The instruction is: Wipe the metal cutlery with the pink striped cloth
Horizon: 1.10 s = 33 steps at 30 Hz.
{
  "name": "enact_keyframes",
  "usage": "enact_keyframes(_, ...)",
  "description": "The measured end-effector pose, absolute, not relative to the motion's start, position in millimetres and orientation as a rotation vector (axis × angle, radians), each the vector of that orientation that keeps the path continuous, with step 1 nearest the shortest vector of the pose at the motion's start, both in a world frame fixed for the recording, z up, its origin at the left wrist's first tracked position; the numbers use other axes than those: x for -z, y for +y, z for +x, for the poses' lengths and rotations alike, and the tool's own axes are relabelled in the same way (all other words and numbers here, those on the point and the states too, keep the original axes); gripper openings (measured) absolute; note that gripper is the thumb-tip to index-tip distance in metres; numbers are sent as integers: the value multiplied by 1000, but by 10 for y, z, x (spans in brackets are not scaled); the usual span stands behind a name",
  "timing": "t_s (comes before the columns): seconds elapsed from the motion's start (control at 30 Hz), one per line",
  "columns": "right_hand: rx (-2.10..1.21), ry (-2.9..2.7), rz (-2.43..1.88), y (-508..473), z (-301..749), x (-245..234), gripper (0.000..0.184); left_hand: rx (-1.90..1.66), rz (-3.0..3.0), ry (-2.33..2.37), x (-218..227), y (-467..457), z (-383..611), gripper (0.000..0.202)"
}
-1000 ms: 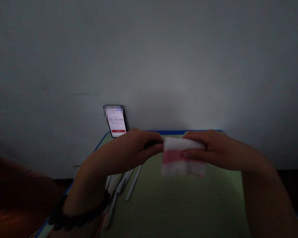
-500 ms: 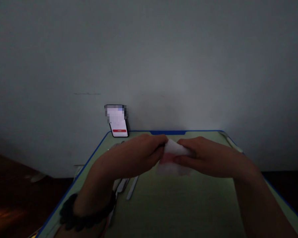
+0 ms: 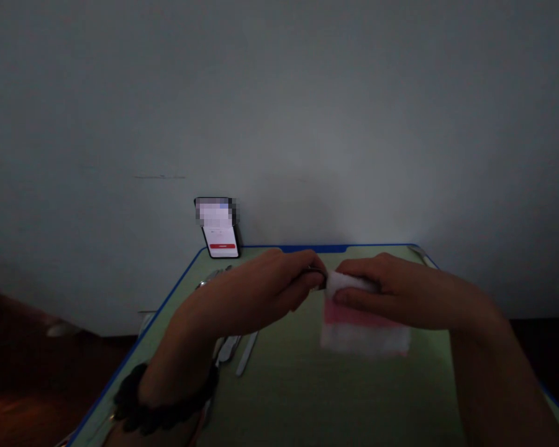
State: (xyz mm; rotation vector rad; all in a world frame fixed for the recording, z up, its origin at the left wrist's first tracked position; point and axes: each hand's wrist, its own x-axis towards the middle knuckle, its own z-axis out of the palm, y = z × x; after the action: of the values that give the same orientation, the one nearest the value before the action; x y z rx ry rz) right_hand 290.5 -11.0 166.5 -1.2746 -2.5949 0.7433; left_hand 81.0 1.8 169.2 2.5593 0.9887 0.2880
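Observation:
My left hand (image 3: 279, 288), with a dark beaded bracelet (image 3: 163, 400) on its wrist, pinches a piece of cutlery (image 3: 317, 270). Only a thin, curved, dark edge of it shows between the fingers; it looks like a spoon, but most is hidden. To its right, my right hand (image 3: 391, 292) grips a white cloth (image 3: 366, 338) with a pink band, thumb below and fingers above. The cloth hangs down over the table, its near edge slightly blurred. Its upper corner meets the end of the cutlery close to the left fingertips.
A pale green table (image 3: 335, 397) with a blue rim stands against a grey wall (image 3: 330, 124). A lit phone (image 3: 222, 242) leans there at the back left. Several pieces of metal cutlery (image 3: 228, 349) lie left, partly under my left forearm. Another utensil (image 3: 419, 252) rests at the far right corner.
My right hand and the cloth have moved to the right, away from the left fingers. More of the cloth hangs open, and the curved edge in my left hand now shows.

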Motion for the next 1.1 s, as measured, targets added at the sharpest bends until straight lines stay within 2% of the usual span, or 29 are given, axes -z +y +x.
enact_keyframes(0.17,-815,-2597,-1224,-123,2927,-1701,25,-336,2533,1000,-1676,25,778,24)
enact_keyframes(0.4,-639,-2600,-1241,-139,2786,-1664,28,-371,2552,1062,-1665,-4,834,27)
enact_keyframes(0.6,-577,-2641,-1261,-104,2815,-1636,31,-312,2525,1057,-1658,-18,812,25)
enact_keyframes(0.83,-524,-2657,-1346,-111,2846,-1604,29,-179,2557,1060,-1637,10,761,33)
enact_keyframes(1.1,-600,-2684,-1288,-110,2838,-1557,27,-92,2573,952,-1674,-44,838,27)
